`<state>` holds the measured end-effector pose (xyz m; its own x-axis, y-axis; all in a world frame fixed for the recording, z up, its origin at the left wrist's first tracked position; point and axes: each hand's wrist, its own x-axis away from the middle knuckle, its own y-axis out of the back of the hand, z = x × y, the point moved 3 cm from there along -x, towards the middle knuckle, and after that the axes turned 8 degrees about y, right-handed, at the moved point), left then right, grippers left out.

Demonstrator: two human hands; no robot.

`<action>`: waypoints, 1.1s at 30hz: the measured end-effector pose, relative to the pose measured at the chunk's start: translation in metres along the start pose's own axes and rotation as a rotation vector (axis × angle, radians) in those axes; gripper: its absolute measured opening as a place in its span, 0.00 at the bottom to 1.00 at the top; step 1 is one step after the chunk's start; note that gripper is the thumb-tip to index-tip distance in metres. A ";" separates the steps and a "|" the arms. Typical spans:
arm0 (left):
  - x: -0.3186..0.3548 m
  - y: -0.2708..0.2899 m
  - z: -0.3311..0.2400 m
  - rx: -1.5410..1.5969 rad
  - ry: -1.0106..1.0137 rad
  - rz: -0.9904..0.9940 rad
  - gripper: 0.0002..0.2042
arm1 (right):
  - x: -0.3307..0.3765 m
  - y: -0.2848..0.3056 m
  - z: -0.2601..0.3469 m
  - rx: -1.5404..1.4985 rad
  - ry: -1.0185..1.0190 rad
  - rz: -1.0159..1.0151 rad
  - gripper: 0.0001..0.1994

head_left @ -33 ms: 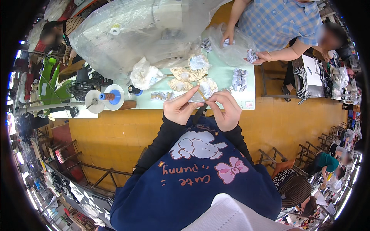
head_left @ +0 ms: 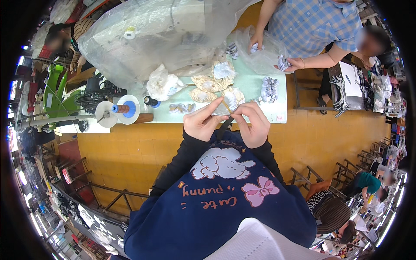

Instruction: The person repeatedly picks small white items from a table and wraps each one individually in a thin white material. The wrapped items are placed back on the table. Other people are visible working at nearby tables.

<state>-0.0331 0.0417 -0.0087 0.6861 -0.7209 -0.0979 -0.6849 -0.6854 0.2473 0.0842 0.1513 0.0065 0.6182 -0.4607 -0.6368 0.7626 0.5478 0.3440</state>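
Both hands are raised together just over the near edge of the counter [head_left: 260, 93], working one small thing between them. The left hand [head_left: 200, 123] has thumb and forefinger pinched shut on a thin tan strip [head_left: 226, 106] that slants up from the fingertips. The right hand [head_left: 255, 123] meets it from the other side, its grip closed on a small clear packet [head_left: 234, 99] and on a dark strap [head_left: 224, 128] that hangs down between the wrists toward the chest. How the strip and packet join is too small to tell.

The step in hand looks like fine threading or tying at the fingertips: the strip is being fed or twisted at the packet's mouth. The next move would call for a steady pinch by the left hand while the right turns or pulls, with little room for slip.

On the counter behind the hands lie more crinkled packets [head_left: 212, 82], a white bag [head_left: 162, 84] toward the left, and a grey bundle [head_left: 269, 89] toward the right edge. A spool [head_left: 122, 108] on white discs stands off the left end, beside a small bottle [head_left: 151, 102]. A large plastic sheet [head_left: 164, 34] covers the far side. At the far right corner another person's hands [head_left: 294, 64] handle a clear bag [head_left: 264, 56].
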 end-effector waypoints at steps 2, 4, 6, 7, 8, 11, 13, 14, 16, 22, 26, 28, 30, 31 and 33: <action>0.003 0.000 -0.004 -0.042 -0.023 -0.062 0.23 | 0.000 -0.003 0.000 0.037 0.028 0.037 0.08; 0.006 0.000 -0.005 -0.081 -0.001 -0.103 0.23 | 0.001 -0.007 0.000 0.049 0.045 0.038 0.08; 0.008 0.001 -0.004 -0.063 0.028 -0.117 0.22 | 0.003 -0.010 0.002 0.050 0.065 0.038 0.08; 0.009 0.001 -0.004 -0.050 0.047 -0.126 0.22 | 0.004 -0.012 0.003 0.046 0.076 0.038 0.08; 0.009 0.001 -0.004 -0.050 0.040 -0.129 0.22 | 0.005 -0.013 0.004 0.042 0.087 0.038 0.09; 0.008 0.003 -0.005 -0.065 0.019 -0.134 0.21 | 0.006 -0.011 0.005 0.037 0.076 0.054 0.09; 0.007 0.006 -0.006 -0.106 -0.007 -0.130 0.21 | 0.007 -0.005 0.003 -0.030 -0.001 -0.029 0.09; 0.007 0.006 -0.008 -0.122 -0.036 -0.127 0.21 | 0.007 -0.002 0.002 -0.062 -0.043 -0.066 0.09; 0.008 0.007 -0.011 -0.143 -0.081 -0.119 0.20 | 0.006 0.002 -0.003 -0.163 -0.130 -0.150 0.08; 0.009 0.002 -0.018 -0.136 -0.188 -0.093 0.20 | -0.001 0.006 0.002 -0.154 -0.085 -0.036 0.08; 0.012 0.004 -0.020 -0.138 -0.162 -0.106 0.20 | -0.003 0.009 0.008 -0.149 -0.073 0.031 0.08; 0.013 0.004 -0.021 -0.147 -0.159 -0.104 0.21 | -0.004 0.009 0.009 -0.175 -0.074 0.016 0.08; 0.013 0.003 -0.022 -0.141 -0.180 -0.110 0.21 | -0.005 0.009 0.009 -0.231 -0.074 -0.027 0.08; 0.013 0.002 -0.022 -0.141 -0.186 -0.112 0.21 | -0.005 0.010 0.009 -0.204 -0.071 -0.006 0.08; 0.014 0.003 -0.022 -0.138 -0.169 -0.124 0.21 | -0.005 0.012 0.012 -0.154 -0.047 0.030 0.08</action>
<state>-0.0195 0.0318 0.0118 0.7042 -0.6470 -0.2923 -0.5502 -0.7575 0.3513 0.0928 0.1521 0.0223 0.6512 -0.4732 -0.5934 0.7079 0.6605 0.2501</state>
